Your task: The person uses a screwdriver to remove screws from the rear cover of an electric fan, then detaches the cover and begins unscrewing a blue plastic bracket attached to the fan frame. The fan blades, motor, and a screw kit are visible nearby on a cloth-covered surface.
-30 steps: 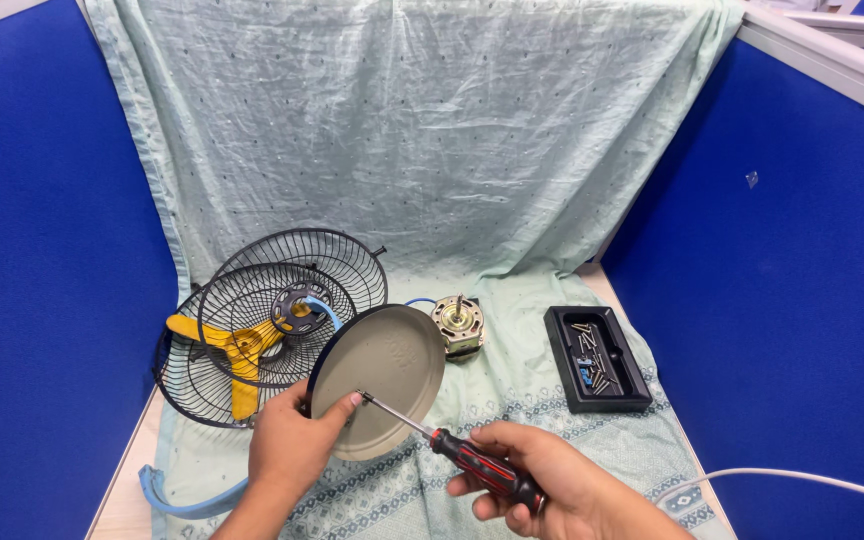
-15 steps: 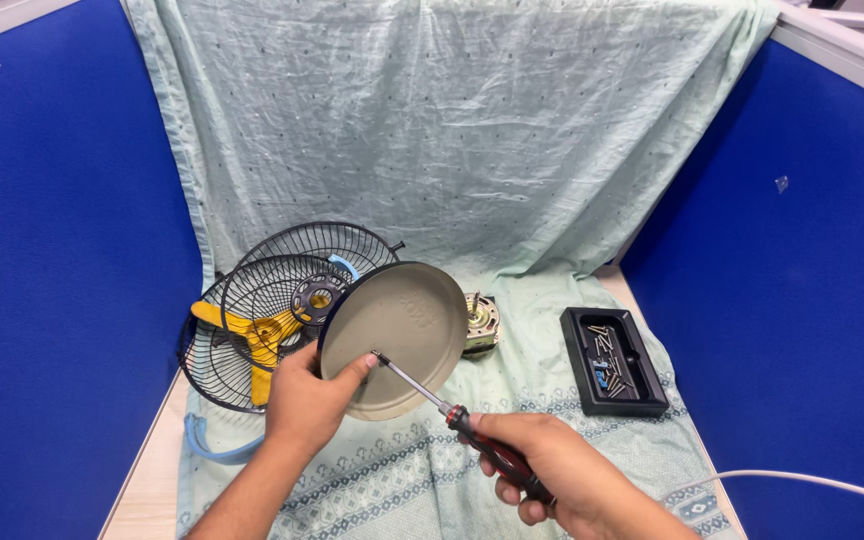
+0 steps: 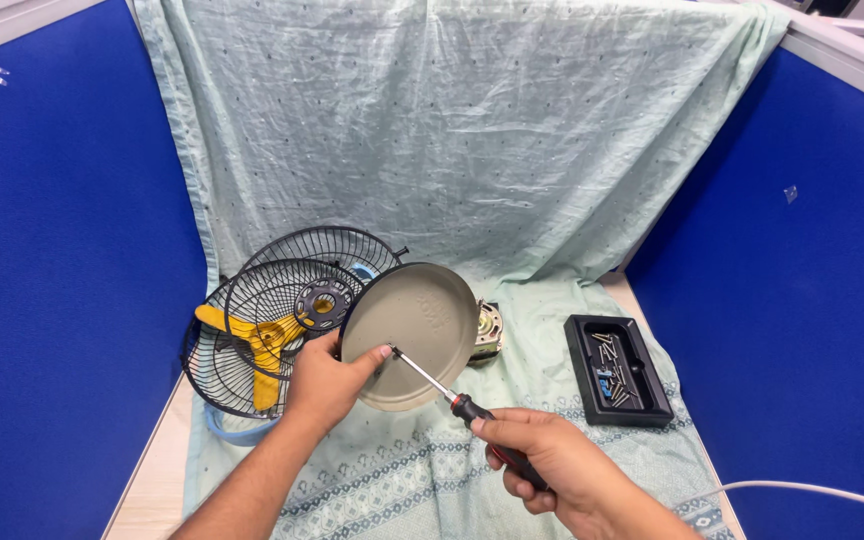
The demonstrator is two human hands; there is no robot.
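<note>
left hand: my left hand [image 3: 324, 385] is clamped on the lower left rim of the round grey fan base cover [image 3: 410, 335], thumb lying across its face, fingers hidden behind it.
right hand: my right hand [image 3: 544, 468] is wrapped tight around the red and black handle of the screwdriver [image 3: 452, 397], low and to the right of the cover.
screwdriver: the metal shaft runs up and to the left, and the tip sits on the cover's face right beside my left thumb; i cannot tell whether it is seated in a screw.
cover: held tilted up off the cloth, flat face toward me, in the middle of the scene, just in front of the grilles.
motor: a small motor [image 3: 489, 332] peeks out from behind the cover's right edge, on the cloth.
grilles: two black wire fan grilles [image 3: 262, 330] stand left of the cover, with a yellow fan blade [image 3: 252, 343] lying among them.
tray: a black tray [image 3: 617, 368] with small screws and bits rests to the right, well apart from both hands.
surface: pale green cloth [image 3: 472, 160] covers the table and hangs up the back between blue partition walls [image 3: 62, 220].
cable: a white cable [image 3: 822, 490] crosses the bottom right corner.
</note>
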